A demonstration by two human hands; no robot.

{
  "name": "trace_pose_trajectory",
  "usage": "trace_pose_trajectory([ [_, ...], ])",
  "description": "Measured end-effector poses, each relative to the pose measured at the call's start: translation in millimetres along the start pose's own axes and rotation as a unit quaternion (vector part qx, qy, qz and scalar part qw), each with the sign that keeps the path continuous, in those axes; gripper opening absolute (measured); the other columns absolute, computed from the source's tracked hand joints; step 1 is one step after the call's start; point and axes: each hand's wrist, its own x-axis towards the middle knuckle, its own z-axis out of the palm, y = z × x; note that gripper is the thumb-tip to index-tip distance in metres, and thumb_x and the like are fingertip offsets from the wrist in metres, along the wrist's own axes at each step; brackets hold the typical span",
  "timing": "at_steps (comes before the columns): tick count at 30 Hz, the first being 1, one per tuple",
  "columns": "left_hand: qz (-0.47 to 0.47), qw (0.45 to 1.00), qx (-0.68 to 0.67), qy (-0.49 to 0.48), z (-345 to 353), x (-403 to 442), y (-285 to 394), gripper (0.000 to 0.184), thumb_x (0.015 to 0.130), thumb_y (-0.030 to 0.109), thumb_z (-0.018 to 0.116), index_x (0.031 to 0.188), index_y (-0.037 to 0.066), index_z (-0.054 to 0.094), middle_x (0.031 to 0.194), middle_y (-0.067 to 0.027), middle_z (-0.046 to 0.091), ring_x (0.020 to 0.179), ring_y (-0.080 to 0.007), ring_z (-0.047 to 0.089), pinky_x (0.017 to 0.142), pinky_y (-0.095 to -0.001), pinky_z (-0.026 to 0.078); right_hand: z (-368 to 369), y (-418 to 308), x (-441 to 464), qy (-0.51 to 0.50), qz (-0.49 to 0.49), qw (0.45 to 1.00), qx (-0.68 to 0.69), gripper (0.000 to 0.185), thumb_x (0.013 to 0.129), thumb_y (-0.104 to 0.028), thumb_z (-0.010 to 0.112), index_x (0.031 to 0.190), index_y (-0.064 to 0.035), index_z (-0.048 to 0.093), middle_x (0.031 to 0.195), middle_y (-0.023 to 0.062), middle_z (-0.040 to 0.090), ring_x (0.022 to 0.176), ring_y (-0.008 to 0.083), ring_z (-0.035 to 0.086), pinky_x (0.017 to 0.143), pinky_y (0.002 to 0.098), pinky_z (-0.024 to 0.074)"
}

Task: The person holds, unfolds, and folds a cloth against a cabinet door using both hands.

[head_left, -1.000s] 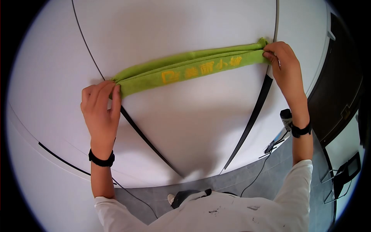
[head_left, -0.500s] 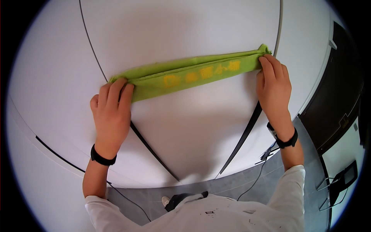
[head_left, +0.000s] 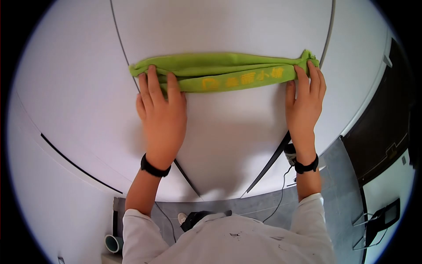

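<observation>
A lime-green cloth (head_left: 228, 61) with yellow lettering along its lower fold lies lengthwise across a white panelled surface (head_left: 228, 132). My left hand (head_left: 162, 114) is on the cloth's left part, its fingers somewhat spread over the folds; the thumb is hidden. Beyond those fingers the cloth's left end sticks out. At the right end, my right hand (head_left: 305, 101) has its fingers bent over the cloth, and the thumb rests by the lower edge. A bunched corner of fabric pokes up above the right fingertips.
Dark seams run down the panels, with long black strips (head_left: 268, 167) lower down. A cable (head_left: 281, 198) trails on the grey floor (head_left: 259, 209). To the right are a dark door (head_left: 382, 119) and a black chair (head_left: 387, 218). A green-rimmed container (head_left: 114, 243) stands lower left.
My left hand has moved right and up, inward from the cloth's left end. The cloth lies more level, with its folds more open on the left. My right hand stays at its end.
</observation>
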Motion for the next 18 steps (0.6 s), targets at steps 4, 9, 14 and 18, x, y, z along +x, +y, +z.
trace_pose_trajectory([
  [4, 0.01, 0.994, -0.075, 0.078, -2, 8, -10, 0.033, 0.075, 0.008, 0.067, 0.105, 0.004, 0.055, 0.121, -0.0135, 0.05, 0.109, -0.0328, 0.048, 0.083, -0.0445, 0.041, 1, -2, 5, 0.005, 0.036, 0.998, 0.05, 0.032, 0.08, -0.008, 0.062, 0.112, -0.009, 0.057, 0.128, 0.0119, 0.048, 0.12, 0.0351, 0.042, 0.093, 0.0411, 0.0431],
  [9, 0.041, 0.984, -0.175, -0.001, -24, -33, -36, 0.036, 0.068, 0.008, 0.069, 0.101, 0.006, 0.055, 0.096, -0.0099, 0.056, 0.086, -0.0313, 0.05, 0.071, -0.0404, 0.04, 0, -20, -3, 0.031, 0.001, 0.993, 0.116, 0.032, 0.08, -0.003, 0.058, 0.111, -0.0008, 0.05, 0.129, 0.0175, 0.046, 0.122, 0.0382, 0.039, 0.1, 0.0452, 0.034],
  [14, -0.031, 0.924, -0.355, -0.135, -47, -84, -58, 0.036, 0.061, 0.002, 0.066, 0.095, 0.003, 0.053, 0.092, -0.0116, 0.055, 0.081, -0.0291, 0.051, 0.069, -0.0362, 0.042, 6, -53, -9, 0.015, -0.034, 0.979, 0.202, 0.033, 0.078, -0.002, 0.057, 0.11, 0.0005, 0.046, 0.132, 0.0198, 0.044, 0.124, 0.0416, 0.037, 0.102, 0.048, 0.0299],
  [18, -0.236, 0.778, -0.578, -0.071, -36, -125, -99, 0.027, 0.068, -0.007, 0.047, 0.093, 0.002, 0.045, 0.089, -0.011, 0.058, 0.077, -0.0174, 0.056, 0.062, -0.0285, 0.046, 2, -113, -7, -0.033, -0.081, 0.949, 0.301, 0.034, 0.072, -0.002, 0.062, 0.104, -0.0011, 0.049, 0.128, 0.0179, 0.049, 0.122, 0.0412, 0.04, 0.098, 0.0462, 0.0357],
])
